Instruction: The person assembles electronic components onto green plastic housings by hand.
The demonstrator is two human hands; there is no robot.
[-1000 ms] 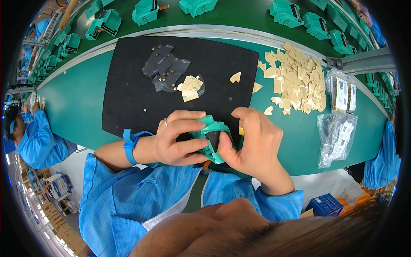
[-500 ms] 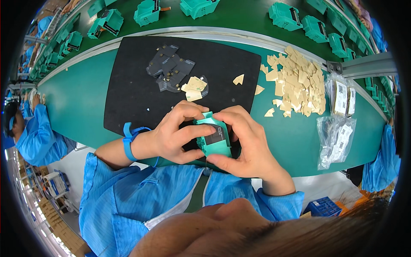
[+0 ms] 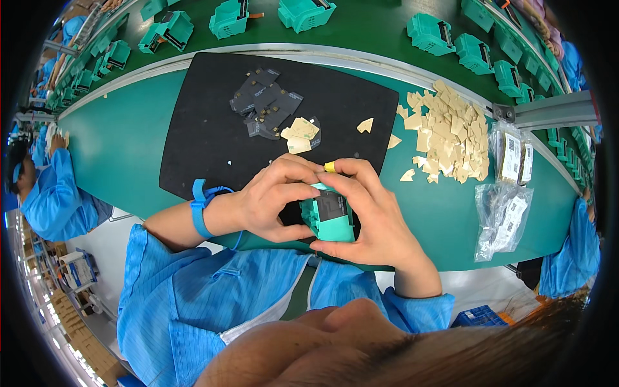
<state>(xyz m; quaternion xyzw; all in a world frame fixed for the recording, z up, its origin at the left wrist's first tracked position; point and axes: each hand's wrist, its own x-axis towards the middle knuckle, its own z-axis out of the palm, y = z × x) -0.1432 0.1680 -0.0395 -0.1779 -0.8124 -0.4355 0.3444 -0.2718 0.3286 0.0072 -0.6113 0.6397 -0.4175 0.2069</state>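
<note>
Between both hands, close to my body, is a teal plastic housing (image 3: 336, 229) with a flat black patch (image 3: 332, 205) on its upper face. My left hand (image 3: 278, 197) grips its left side, thumb low and fingers along the top edge. On the other side my right hand (image 3: 369, 216) holds it, thumb under the lower edge and fingers over the far edge. A small yellow cover (image 3: 329, 167) shows on a fingertip of the right hand. Around my left wrist runs a blue strap (image 3: 198, 209) with a cord. The housing's underside is hidden.
Dark flat flex pieces (image 3: 264, 100) and a few cream backing papers (image 3: 300, 135) lie on the black mat (image 3: 200, 122). Right of it are a heap of cream scraps (image 3: 451, 132) and clear plastic bags (image 3: 503, 222). Teal housings (image 3: 431, 33) stand on the far green line. Another person (image 3: 61, 193) sits at left.
My left index finger has drawn back off the black patch to the housing's top edge. My right fingers have shifted over the far edge, and the yellow fingertip cover now shows.
</note>
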